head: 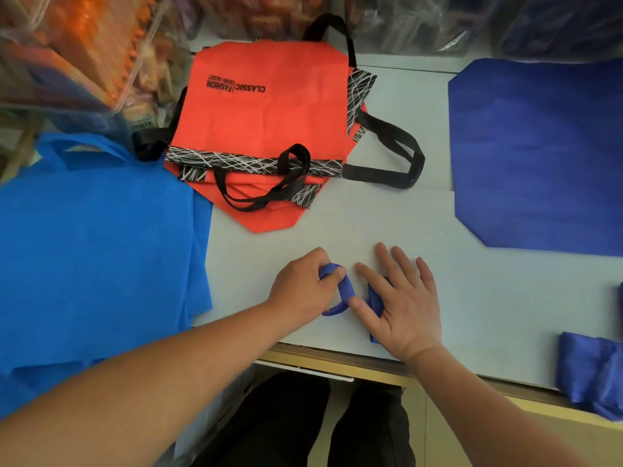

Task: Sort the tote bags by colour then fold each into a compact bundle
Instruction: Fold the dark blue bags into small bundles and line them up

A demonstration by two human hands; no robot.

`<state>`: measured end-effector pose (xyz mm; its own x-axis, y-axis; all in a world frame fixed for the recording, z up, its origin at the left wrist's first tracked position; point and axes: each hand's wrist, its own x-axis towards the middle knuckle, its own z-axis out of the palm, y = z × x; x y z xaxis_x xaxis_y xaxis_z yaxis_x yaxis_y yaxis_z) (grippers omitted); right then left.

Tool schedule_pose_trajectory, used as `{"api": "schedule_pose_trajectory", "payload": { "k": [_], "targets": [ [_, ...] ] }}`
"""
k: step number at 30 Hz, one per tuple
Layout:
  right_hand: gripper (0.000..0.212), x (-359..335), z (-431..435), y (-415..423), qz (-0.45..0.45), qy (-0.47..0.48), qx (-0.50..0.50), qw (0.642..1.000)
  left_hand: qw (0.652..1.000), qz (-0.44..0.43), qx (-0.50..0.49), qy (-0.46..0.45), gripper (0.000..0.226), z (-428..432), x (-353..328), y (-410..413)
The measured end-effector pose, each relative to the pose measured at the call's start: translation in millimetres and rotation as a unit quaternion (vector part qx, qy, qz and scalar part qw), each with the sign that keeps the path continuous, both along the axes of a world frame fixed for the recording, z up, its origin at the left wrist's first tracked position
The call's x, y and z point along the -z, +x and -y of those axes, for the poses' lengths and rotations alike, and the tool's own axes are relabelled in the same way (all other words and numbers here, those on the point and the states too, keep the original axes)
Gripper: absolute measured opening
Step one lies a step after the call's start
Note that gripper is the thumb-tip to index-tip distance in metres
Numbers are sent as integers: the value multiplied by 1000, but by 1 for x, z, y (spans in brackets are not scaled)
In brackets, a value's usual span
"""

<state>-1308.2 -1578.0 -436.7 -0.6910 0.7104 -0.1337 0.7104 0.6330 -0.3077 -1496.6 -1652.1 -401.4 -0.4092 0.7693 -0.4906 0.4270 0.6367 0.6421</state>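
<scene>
A small dark blue tote bundle [345, 291] lies near the table's front edge. My left hand [303, 286] pinches a loop of its fabric between thumb and fingers. My right hand [401, 301] lies flat on the bundle's right part with fingers spread, hiding most of it. Red tote bags [266, 119] with black handles and scribble-patterned trim are stacked at the back centre. Light blue totes [97, 251] are piled at the left. A dark blue tote [539, 153] lies flat at the right. A folded dark blue bundle [593, 375] sits at the front right edge.
The pale grey table [472, 298] has a wooden front edge [337, 360]. Clear plastic packs of orange goods [77, 45] crowd the back left, and more wrapped stock lines the back. My legs in dark trousers show below the table.
</scene>
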Motion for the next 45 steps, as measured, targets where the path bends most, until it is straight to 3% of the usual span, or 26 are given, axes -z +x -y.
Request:
{"api": "schedule_pose_trajectory", "payload": {
  "k": [6,12,19,22,25,29,35,41,45],
  "targets": [
    [84,-5,0,-7,35,-11,29,999,994,-4,-94,-52,32,-1,9,16],
    [71,1,-1,-5,40,-1,26,999,981,110,-154,-52,30,6,5,3],
    [62,7,1,-5,23,26,18,999,966,200,-143,-80,26,20,-10,0],
    [62,8,3,-5,19,35,20,999,950,255,-173,-49,18,26,-12,-5],
    [70,3,2,-8,14,22,44,999,946,227,-234,-4,22,22,-11,-7],
    [90,-9,2,-17,48,-21,78,996,954,182,-238,27,30,14,-16,-7],
    [77,-8,3,-21,62,-14,87,994,969,149,-195,1,27,23,-11,2],
    [69,1,5,-17,46,11,67,997,952,195,-236,-21,25,29,-9,2],
    [64,4,6,-16,36,20,53,998,960,152,-234,-23,24,26,-7,5]
  ]
}}
